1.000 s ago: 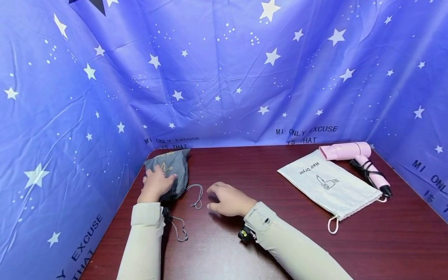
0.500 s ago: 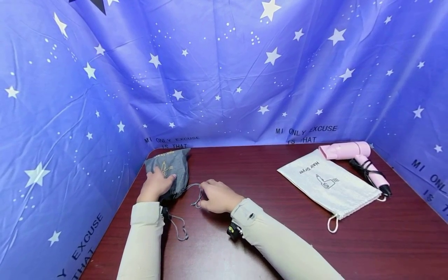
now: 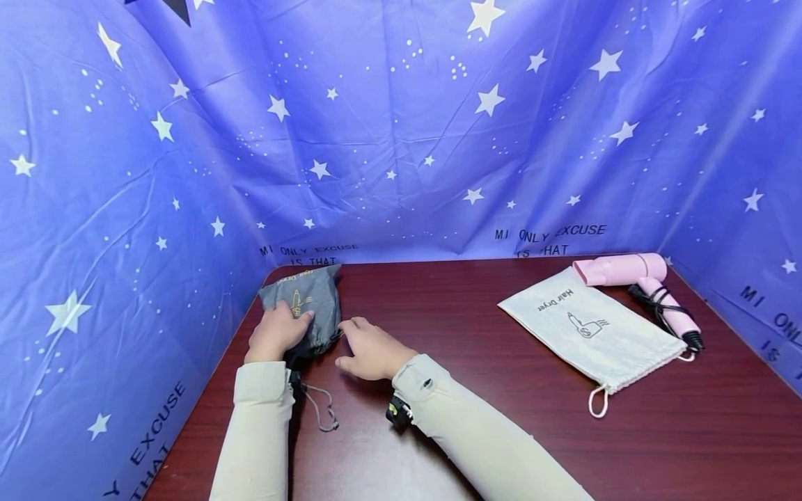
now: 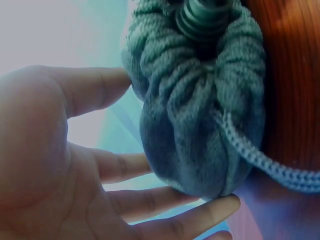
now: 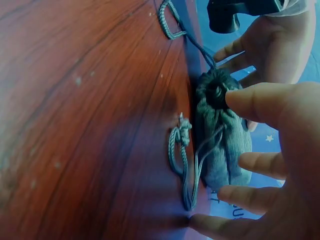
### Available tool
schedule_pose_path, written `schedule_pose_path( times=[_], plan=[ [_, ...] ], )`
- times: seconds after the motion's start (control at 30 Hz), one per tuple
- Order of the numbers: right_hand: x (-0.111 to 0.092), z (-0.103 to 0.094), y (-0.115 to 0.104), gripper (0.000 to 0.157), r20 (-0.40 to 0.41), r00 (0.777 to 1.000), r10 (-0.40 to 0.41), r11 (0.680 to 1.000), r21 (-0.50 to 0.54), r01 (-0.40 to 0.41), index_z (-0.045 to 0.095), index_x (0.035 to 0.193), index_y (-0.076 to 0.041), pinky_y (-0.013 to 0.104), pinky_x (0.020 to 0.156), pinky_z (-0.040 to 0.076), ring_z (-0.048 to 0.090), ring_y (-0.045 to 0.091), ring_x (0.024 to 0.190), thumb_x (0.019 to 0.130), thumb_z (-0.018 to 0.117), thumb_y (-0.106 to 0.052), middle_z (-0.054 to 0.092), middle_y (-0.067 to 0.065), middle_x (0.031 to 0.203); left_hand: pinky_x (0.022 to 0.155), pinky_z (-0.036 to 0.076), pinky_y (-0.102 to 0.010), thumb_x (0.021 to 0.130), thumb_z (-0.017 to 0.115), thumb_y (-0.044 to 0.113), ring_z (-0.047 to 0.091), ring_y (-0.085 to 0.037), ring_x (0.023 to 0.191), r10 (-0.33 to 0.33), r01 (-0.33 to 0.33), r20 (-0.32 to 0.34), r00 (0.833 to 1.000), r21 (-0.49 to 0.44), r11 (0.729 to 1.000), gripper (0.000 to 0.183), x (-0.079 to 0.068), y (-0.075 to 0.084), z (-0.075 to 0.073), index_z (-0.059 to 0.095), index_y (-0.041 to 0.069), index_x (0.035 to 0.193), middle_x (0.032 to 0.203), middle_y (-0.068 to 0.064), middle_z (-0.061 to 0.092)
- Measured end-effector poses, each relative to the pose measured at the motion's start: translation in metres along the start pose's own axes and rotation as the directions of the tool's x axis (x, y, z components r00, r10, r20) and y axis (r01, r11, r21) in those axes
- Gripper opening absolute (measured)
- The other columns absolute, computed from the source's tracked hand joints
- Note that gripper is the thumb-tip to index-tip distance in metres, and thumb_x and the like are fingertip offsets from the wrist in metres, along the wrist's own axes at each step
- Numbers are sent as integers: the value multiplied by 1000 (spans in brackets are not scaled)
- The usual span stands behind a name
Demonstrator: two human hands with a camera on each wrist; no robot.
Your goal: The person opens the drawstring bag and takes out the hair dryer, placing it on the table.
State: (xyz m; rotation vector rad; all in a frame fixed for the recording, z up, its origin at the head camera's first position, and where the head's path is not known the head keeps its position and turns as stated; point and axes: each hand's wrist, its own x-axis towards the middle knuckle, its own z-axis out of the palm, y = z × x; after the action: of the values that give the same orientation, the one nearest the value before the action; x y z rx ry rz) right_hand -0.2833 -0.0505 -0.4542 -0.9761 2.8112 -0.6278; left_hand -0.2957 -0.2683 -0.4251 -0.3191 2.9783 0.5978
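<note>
A grey drawstring bag (image 3: 321, 306) printed "Hair Dryer" lies at the far left of the table. A dark, ribbed cylindrical part (image 4: 202, 20) shows in its gathered mouth in the left wrist view. My left hand (image 3: 276, 335) rests on the bag with its fingers fairly straight, thumb at one side and fingertips along the other. My right hand (image 3: 376, 348) is just right of the bag's mouth, fingers spread and extended. In the right wrist view, a knotted drawstring loop (image 5: 185, 150) lies near its fingertips. Another cord loop (image 3: 322, 410) trails beside my left wrist.
On the right lies a white drawstring bag (image 3: 583, 327), also printed "Hair Dryer". A pink hair dryer (image 3: 626, 270), its black cord wrapped round the handle, lies beyond it, overlapping its corner. A star-printed blue curtain (image 3: 401, 139) encloses the back and sides of the dark red table (image 3: 476, 417).
My right hand has moved left to the grey bag, over the right-hand cord loop, which is now hidden in the head view. My left hand has slid slightly toward the bag's mouth.
</note>
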Motion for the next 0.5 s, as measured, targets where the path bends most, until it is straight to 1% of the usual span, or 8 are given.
schedule_pose_path(
  times=[0.17, 0.3, 0.37, 0.43, 0.5],
  plan=[
    [3, 1, -3, 72, -8, 1000, -10, 998, 56, 11, 39, 156, -8, 37, 118, 40, 48, 26, 144, 98, 68, -38, 45, 15, 157, 97, 46, -68, 103, 48, 55, 53, -57, 127, -18, 18, 9, 1000, 0, 1000, 78, -3, 2, -2, 40, -8, 148, 146, -38, 47],
    [6, 1, -5, 69, -30, 999, -37, 997, 70, 39, 41, 156, -8, 36, 118, 39, 48, 24, 144, 98, 69, -34, 47, 14, 156, 91, 48, -67, 103, 49, 54, 56, -54, 124, -43, 43, 5, 999, -13, 999, 72, -4, 3, -5, 46, -3, 146, 144, -34, 51],
    [8, 1, -6, 68, -44, 997, -59, 996, 62, 62, 42, 155, -8, 35, 119, 39, 48, 23, 144, 98, 69, -33, 49, 12, 155, 91, 48, -68, 103, 49, 53, 54, -55, 125, -52, 51, -7, 999, -32, 998, 69, -4, 3, -6, 46, -1, 147, 146, -36, 47],
    [10, 1, -7, 67, -53, 995, -80, 995, 52, 83, 44, 155, -8, 35, 119, 39, 48, 23, 144, 98, 69, -33, 50, 11, 154, 94, 46, -70, 103, 49, 51, 51, -58, 127, -55, 55, -17, 998, -52, 997, 69, -3, 3, -6, 43, 2, 151, 150, -38, 39],
    [10, 1, -8, 67, -41, 995, -94, 995, 41, 96, 44, 155, -9, 34, 119, 38, 48, 22, 144, 98, 69, -34, 50, 11, 155, 99, 44, -70, 104, 49, 49, 47, -59, 129, -45, 44, -18, 999, -68, 997, 70, -1, 2, -5, 37, 3, 156, 153, -40, 31]
  ],
)
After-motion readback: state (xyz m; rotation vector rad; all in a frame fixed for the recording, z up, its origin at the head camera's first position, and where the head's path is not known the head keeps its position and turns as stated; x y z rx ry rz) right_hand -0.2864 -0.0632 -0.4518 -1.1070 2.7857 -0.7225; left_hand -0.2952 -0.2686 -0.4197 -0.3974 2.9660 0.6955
